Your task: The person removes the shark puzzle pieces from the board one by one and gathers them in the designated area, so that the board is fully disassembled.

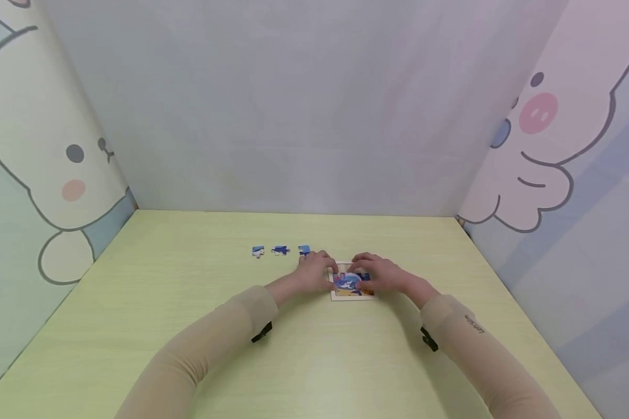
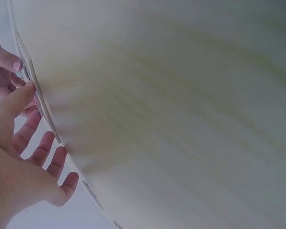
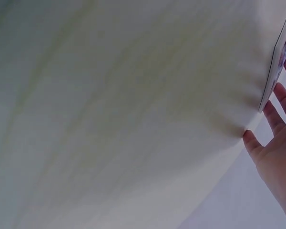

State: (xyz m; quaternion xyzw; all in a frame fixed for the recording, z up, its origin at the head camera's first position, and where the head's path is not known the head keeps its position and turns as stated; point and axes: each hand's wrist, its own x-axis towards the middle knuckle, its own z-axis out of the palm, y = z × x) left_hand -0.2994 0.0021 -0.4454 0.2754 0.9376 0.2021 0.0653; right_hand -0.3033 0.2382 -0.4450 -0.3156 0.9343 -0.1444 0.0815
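Note:
A small square puzzle board (image 1: 352, 293) with a blue picture lies on the pale green table (image 1: 188, 302), a little right of centre. Both hands rest on it. My left hand (image 1: 317, 272) covers its left edge and my right hand (image 1: 381, 274) its right side, fingers laid flat over the pieces. In the left wrist view my left hand (image 2: 24, 157) has its fingers spread and the thumb against the thin board edge (image 2: 50, 121). The right wrist view shows my right hand (image 3: 276, 152) with straight fingers beside the board edge (image 3: 271, 71). What lies under the fingers is hidden.
Three loose blue puzzle pieces (image 1: 280, 250) lie in a row on the table just left of the board. Panels with cartoon animals wall the table at left, back and right. Bare tabletop (image 2: 181, 119) fills both wrist views.

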